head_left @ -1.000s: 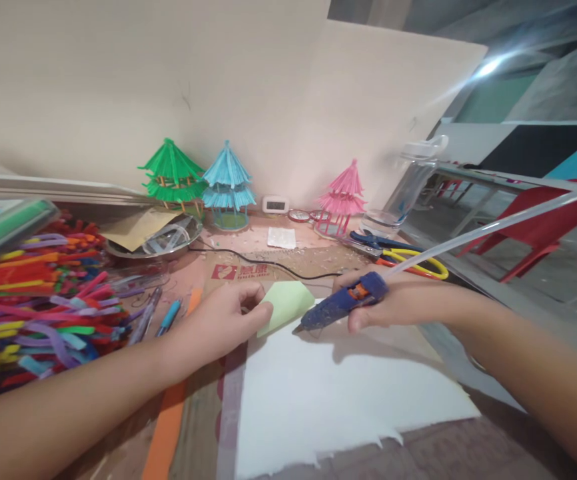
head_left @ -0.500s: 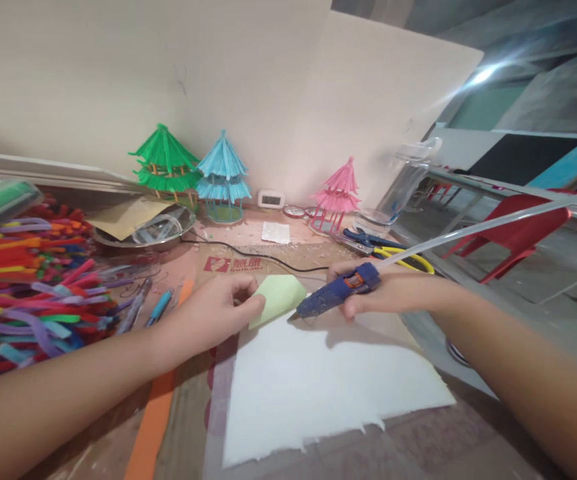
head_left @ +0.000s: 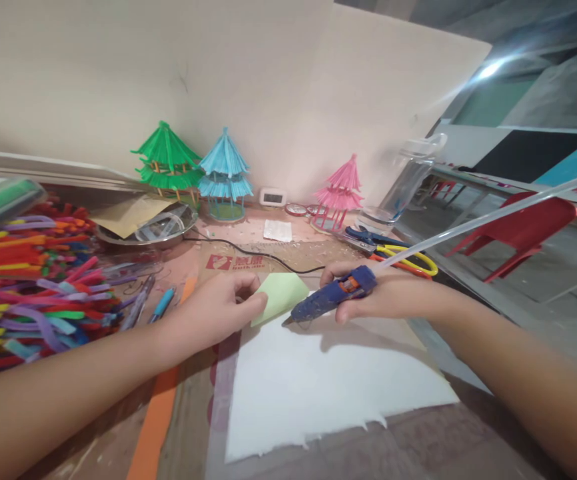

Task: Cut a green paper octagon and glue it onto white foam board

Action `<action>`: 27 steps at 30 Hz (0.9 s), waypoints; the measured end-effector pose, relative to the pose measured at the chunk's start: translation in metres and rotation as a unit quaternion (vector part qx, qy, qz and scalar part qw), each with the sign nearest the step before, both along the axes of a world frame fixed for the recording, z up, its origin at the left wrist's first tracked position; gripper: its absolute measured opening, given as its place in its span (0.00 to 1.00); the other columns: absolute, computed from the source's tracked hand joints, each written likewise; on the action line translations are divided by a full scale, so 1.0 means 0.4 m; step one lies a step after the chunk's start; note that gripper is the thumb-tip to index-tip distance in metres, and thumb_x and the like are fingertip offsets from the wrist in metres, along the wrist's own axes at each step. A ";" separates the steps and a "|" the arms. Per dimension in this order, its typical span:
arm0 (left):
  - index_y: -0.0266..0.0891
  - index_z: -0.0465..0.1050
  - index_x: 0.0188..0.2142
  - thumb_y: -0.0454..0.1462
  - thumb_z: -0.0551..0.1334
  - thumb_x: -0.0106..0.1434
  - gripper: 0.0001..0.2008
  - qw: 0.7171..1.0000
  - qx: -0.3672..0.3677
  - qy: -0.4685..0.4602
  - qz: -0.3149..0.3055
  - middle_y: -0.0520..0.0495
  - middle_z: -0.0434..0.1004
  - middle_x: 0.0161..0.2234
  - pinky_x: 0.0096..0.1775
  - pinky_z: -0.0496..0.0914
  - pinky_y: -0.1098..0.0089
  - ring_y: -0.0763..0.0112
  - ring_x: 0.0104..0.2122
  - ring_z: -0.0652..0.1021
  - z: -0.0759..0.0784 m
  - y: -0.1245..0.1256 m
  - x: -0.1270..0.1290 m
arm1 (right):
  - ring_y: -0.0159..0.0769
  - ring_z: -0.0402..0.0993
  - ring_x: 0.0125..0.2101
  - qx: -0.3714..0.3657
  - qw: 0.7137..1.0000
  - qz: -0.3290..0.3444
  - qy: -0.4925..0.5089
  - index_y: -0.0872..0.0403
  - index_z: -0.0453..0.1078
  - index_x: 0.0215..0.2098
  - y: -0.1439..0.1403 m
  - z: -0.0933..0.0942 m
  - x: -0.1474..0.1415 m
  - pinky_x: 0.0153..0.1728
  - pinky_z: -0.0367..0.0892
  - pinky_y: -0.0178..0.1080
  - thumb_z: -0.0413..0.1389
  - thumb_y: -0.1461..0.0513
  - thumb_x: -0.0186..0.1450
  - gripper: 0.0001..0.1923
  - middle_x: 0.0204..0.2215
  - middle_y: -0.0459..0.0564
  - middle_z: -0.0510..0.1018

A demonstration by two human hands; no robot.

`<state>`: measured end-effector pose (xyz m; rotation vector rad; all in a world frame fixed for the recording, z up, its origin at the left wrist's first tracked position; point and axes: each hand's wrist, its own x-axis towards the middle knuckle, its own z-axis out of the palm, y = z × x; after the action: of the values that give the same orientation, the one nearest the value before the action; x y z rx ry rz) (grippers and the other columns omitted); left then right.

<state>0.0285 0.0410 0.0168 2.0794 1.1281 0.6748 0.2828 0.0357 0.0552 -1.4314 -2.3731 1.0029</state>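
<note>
Right hand (head_left: 383, 300) grips glue gun (head_left: 328, 301), left hand (head_left: 218, 313) pinches green paper (head_left: 281, 293); scissors (head_left: 398, 257) behind

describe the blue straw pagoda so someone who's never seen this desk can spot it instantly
Look along the pale back wall to the row of three small straw pagodas. The blue pagoda stands second from the left, close beside the green pagoda and well apart from the pink pagoda. It alone is light blue.
</note>
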 end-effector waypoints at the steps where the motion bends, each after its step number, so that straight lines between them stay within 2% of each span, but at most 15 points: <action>1: 0.42 0.56 0.19 0.43 0.53 0.54 0.11 1.000 0.001 0.001 0.002 0.57 0.55 0.19 0.22 0.53 0.72 0.75 0.20 0.61 0.001 0.000 0.001 | 0.37 0.70 0.27 0.008 1.000 -0.008 -0.011 0.52 0.72 0.37 0.000 0.000 0.000 0.24 0.61 0.34 0.63 0.52 0.53 0.17 0.25 0.44 0.75; 5: 0.43 0.56 0.19 0.45 0.53 0.53 0.12 1.000 -0.004 0.011 0.010 0.58 0.55 0.19 0.22 0.53 0.72 0.74 0.20 0.61 0.000 0.001 0.000 | 0.36 0.70 0.27 0.016 1.000 -0.017 -0.020 0.53 0.73 0.36 0.007 -0.003 0.011 0.25 0.61 0.34 0.63 0.50 0.54 0.18 0.25 0.44 0.75; 14: 0.42 0.56 0.21 0.44 0.54 0.55 0.12 1.000 -0.012 0.010 0.006 0.57 0.55 0.20 0.23 0.53 0.71 0.74 0.21 0.61 -0.014 0.003 -0.011 | 0.34 0.70 0.27 -0.025 0.998 0.033 0.035 0.53 0.72 0.32 0.009 0.012 0.021 0.28 0.64 0.34 0.64 0.51 0.54 0.15 0.25 0.42 0.74; 18: 0.42 0.57 0.21 0.42 0.54 0.55 0.11 1.000 -0.011 -0.004 -0.002 0.58 0.55 0.20 0.23 0.53 0.72 0.74 0.21 0.60 -0.015 0.004 -0.011 | 0.35 0.70 0.27 -0.035 0.999 0.003 0.017 0.53 0.73 0.33 0.003 0.007 0.002 0.27 0.63 0.34 0.64 0.53 0.53 0.14 0.23 0.42 0.74; 22: 0.42 0.58 0.21 0.42 0.54 0.56 0.11 1.000 -0.017 -0.008 -0.009 0.57 0.57 0.20 0.23 0.54 0.72 0.74 0.22 0.61 -0.014 0.004 -0.012 | 0.35 0.70 0.27 -0.008 0.999 -0.033 -0.021 0.53 0.75 0.34 0.004 0.001 -0.002 0.27 0.62 0.35 0.64 0.52 0.53 0.15 0.24 0.42 0.75; 27: 0.42 0.57 0.21 0.43 0.54 0.56 0.11 1.000 -0.014 0.001 0.001 0.57 0.56 0.20 0.23 0.53 0.72 0.74 0.21 0.61 -0.014 0.002 -0.013 | 0.35 0.70 0.27 -0.008 1.000 0.002 -0.001 0.53 0.75 0.33 0.010 0.010 0.015 0.26 0.64 0.34 0.63 0.53 0.54 0.14 0.23 0.43 0.74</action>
<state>0.0235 0.0419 0.0114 2.0565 1.1357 0.6550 0.2888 0.0396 0.0592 -1.4334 -2.3751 1.0247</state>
